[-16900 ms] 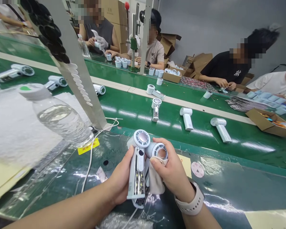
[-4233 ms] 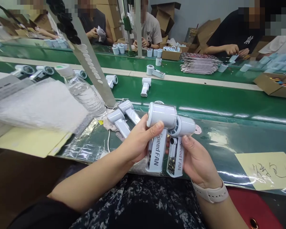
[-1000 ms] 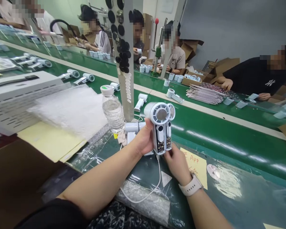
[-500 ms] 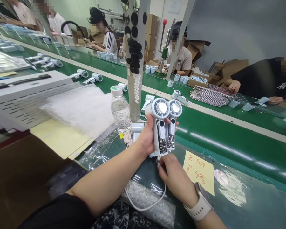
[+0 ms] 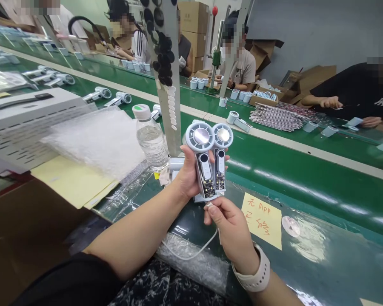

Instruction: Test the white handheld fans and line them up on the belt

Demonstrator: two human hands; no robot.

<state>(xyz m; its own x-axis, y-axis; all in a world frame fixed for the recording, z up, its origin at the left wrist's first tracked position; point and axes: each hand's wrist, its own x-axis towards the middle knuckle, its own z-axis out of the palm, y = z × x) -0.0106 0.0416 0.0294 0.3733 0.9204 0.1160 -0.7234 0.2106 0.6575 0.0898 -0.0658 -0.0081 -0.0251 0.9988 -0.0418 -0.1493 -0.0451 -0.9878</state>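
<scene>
Two light-blue handheld fans are held side by side, upright, in my left hand (image 5: 189,172). The nearer fan (image 5: 206,170) and the farther fan (image 5: 221,168) both have open handles with bare circuit boards showing. My right hand (image 5: 228,221), with a pale watch strap at the wrist, pinches the plug of a white cable (image 5: 194,256) at the bottom end of the nearer fan. Whether the plug sits fully in the fan is too small to tell. Behind my left hand, another light-blue part (image 5: 176,163) lies on the bench, partly hidden.
A water bottle (image 5: 150,140) stands left of a metal post (image 5: 170,106). A yellow note (image 5: 263,219) lies right of my right hand. Plastic sheets (image 5: 105,136) and a white vented box (image 5: 35,127) are at the left. Several people work across the green conveyor (image 5: 306,178).
The view has shifted, so most things appear farther left. The fans are turned more face-on to the camera. My right fingers now pinch the plug more visibly at the nearer fan's bottom.
</scene>
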